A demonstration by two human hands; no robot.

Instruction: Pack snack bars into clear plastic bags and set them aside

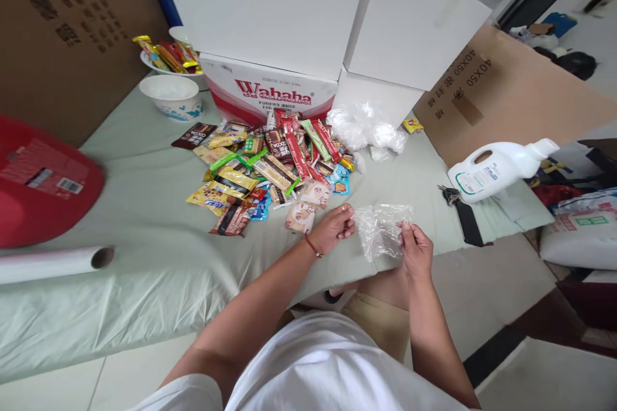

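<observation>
We hold crinkled clear film spread between both hands, in front and to the right of the snack pile.
Our left hand has its fingers curled closed on one edge; our right hand pinches the opposite edge between thumb and fingers. We would do best with light pinches and an even, gentle pull, as film this flimsy probably clings to itself and may tear. The pile is glossy, mostly oblong wrappers; behind it stands a stiff printed carton, behind and right a puffy plastic heap, and beneath it a softly creased cloth.
</observation>
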